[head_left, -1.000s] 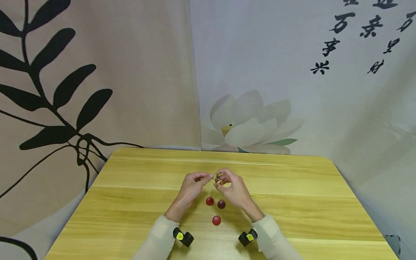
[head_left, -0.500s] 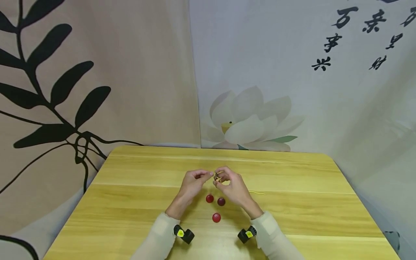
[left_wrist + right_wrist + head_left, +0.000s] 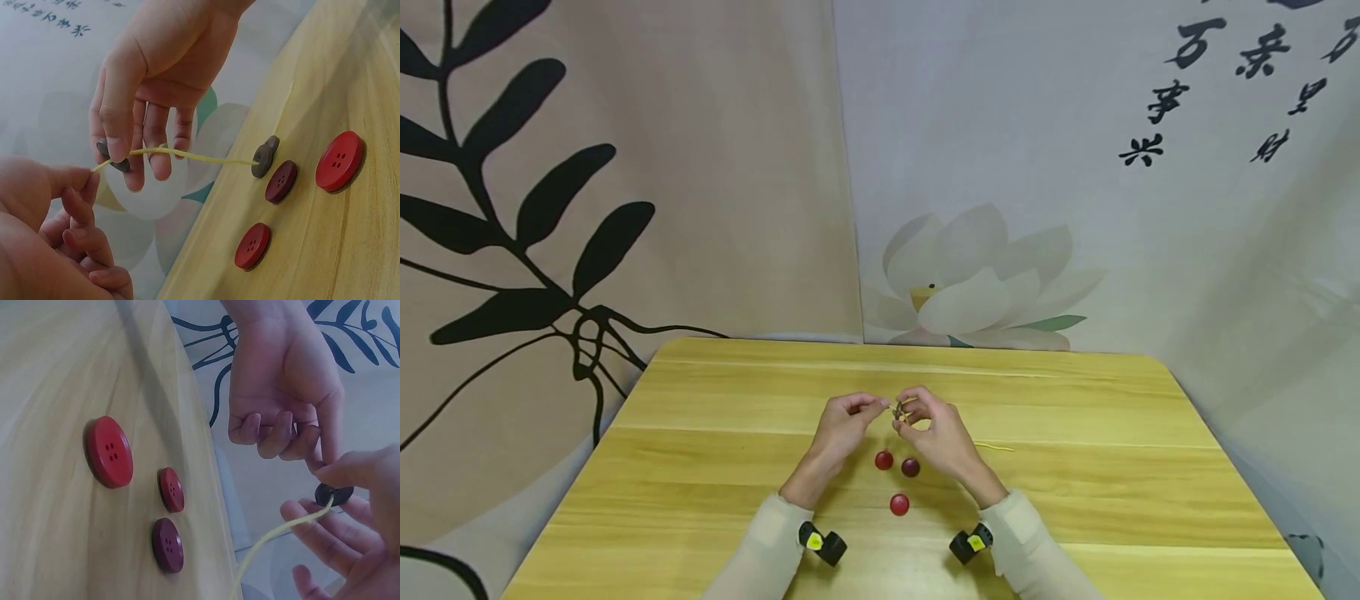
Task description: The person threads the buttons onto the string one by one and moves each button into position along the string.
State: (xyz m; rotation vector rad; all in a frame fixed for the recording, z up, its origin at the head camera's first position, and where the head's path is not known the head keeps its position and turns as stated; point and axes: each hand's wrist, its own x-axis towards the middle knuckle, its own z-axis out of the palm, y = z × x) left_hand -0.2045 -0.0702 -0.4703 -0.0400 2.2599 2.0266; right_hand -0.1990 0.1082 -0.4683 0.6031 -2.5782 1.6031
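Note:
My right hand [image 3: 940,435] pinches a small dark button [image 3: 343,495] between thumb and fingers. Yellow string [image 3: 206,159] passes through that button, and the left hand [image 3: 841,429] pinches its short end close to the button's face. In the left wrist view the string runs on behind the right fingers to a couple of grey-brown buttons [image 3: 262,160], which look threaded on it near the table. Both hands are raised over the table, fingertips almost meeting. The right hand's other fingers are spread loosely, while those of the left are curled.
Below the hands on the wooden table [image 3: 700,500] lie two red buttons [image 3: 883,460] [image 3: 899,504] and one maroon button [image 3: 911,467]. A yellow string tail [image 3: 995,447] lies right of the right wrist. A printed cloth backdrop [image 3: 760,208] hangs behind the table.
The head view has shifted slightly. Both hands keep nearly the same place and grip, with only a small turn of the dark button at the fingertips.

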